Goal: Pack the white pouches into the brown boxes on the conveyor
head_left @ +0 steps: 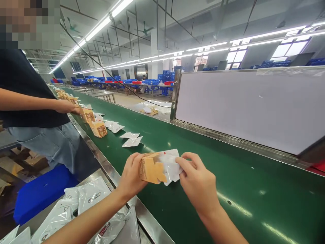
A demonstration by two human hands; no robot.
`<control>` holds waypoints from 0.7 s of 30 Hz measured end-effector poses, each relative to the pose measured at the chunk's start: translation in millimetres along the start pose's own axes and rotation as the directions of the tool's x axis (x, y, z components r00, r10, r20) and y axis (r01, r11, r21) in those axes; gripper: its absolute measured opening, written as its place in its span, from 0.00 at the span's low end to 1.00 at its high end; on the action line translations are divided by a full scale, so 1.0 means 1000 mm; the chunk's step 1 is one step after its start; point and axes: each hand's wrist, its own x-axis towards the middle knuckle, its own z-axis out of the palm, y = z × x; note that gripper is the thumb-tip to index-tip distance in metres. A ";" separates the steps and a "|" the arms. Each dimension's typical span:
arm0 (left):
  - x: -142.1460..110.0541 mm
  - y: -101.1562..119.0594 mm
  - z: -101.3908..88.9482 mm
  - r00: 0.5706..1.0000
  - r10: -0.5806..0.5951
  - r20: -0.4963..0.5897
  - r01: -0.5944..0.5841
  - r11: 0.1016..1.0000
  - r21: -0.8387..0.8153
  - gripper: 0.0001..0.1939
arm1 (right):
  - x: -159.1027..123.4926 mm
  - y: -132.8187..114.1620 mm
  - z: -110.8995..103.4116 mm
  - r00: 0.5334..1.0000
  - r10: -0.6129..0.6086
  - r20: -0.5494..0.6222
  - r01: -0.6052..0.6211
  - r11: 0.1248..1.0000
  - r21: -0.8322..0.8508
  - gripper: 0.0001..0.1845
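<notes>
My left hand [132, 176] is closed around a small brown cardboard box [149, 169] with its flap open toward the right. My right hand [196, 179] pinches a white plastic pouch [171, 166], whose end sits at the box's open mouth. Both hands hover just above the near part of the green conveyor belt [228, 189].
Several brown boxes [98, 128] and white pouches [132, 141] lie further up the belt. A co-worker's hand [66, 107] rests on a box at the left. More white pouches [88, 200] lie on the steel ledge near me. A white panel [254, 105] stands behind the belt, a blue bin [40, 195] below.
</notes>
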 end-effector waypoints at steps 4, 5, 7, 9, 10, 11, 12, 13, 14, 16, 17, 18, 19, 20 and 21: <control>-0.006 0.028 0.010 0.998 0.065 -0.012 -0.065 0.998 0.024 0.30 | -0.014 -0.001 -0.001 0.967 -0.028 0.255 -0.030 0.975 0.221 0.22; -0.006 0.033 0.012 0.998 0.064 -0.014 -0.064 0.998 0.001 0.29 | -0.017 0.000 -0.005 0.937 -0.062 0.345 -0.076 0.925 0.372 0.26; -0.007 0.043 0.016 0.999 0.041 0.011 -0.040 0.998 -0.056 0.29 | -0.021 0.003 -0.017 0.832 -0.191 0.521 -0.191 0.783 0.592 0.32; -0.011 0.054 0.020 0.997 0.009 0.081 0.000 0.995 -0.104 0.28 | -0.025 0.003 -0.029 0.728 -0.285 0.624 -0.247 0.740 0.626 0.40; -0.013 0.060 0.022 0.992 -0.014 0.129 0.031 0.991 -0.129 0.27 | -0.027 0.002 -0.034 0.701 -0.291 0.651 -0.239 0.764 0.599 0.41; -0.016 0.066 0.024 0.982 -0.040 0.183 0.069 0.985 -0.156 0.28 | -0.030 0.002 -0.038 0.697 -0.255 0.670 -0.235 0.802 0.550 0.35; -0.019 0.073 0.024 0.968 -0.060 0.243 0.107 0.977 -0.186 0.30 | -0.033 0.003 -0.041 0.712 -0.190 0.676 -0.238 0.841 0.487 0.26; -0.021 0.079 0.023 0.947 -0.066 0.313 0.141 0.965 -0.222 0.33 | -0.037 0.006 -0.046 0.738 -0.108 0.666 -0.250 0.873 0.419 0.17; -0.023 0.085 0.021 0.919 -0.058 0.389 0.174 0.947 -0.268 0.38 | -0.042 0.011 -0.051 0.769 -0.036 0.639 -0.259 0.895 0.362 0.11; -0.024 0.091 0.014 0.847 0.009 0.532 0.216 0.908 -0.359 0.47 | -0.054 0.032 -0.066 0.839 0.036 0.543 -0.221 0.934 0.280 0.11; -0.023 0.091 0.010 0.813 0.040 0.581 0.231 0.893 -0.385 0.48 | -0.062 0.046 -0.076 0.868 0.017 0.496 -0.160 0.956 0.247 0.12; -0.023 0.088 0.005 0.784 0.049 0.619 0.252 0.886 -0.389 0.46 | -0.070 0.063 -0.086 0.879 -0.036 0.476 -0.080 0.972 0.221 0.12; -0.022 0.083 0.001 0.765 0.029 0.643 0.279 0.885 -0.372 0.42 | -0.080 0.081 -0.097 0.876 -0.092 0.473 -0.005 0.980 0.201 0.09; -0.022 0.076 -0.002 0.758 -0.016 0.652 0.311 0.887 -0.341 0.37 | -0.090 0.099 -0.107 0.879 -0.110 0.463 0.033 0.985 0.172 0.05; -0.022 0.068 -0.006 0.761 -0.072 0.645 0.343 0.888 -0.306 0.32 | -0.101 0.115 -0.117 0.895 -0.086 0.437 0.027 0.990 0.139 0.04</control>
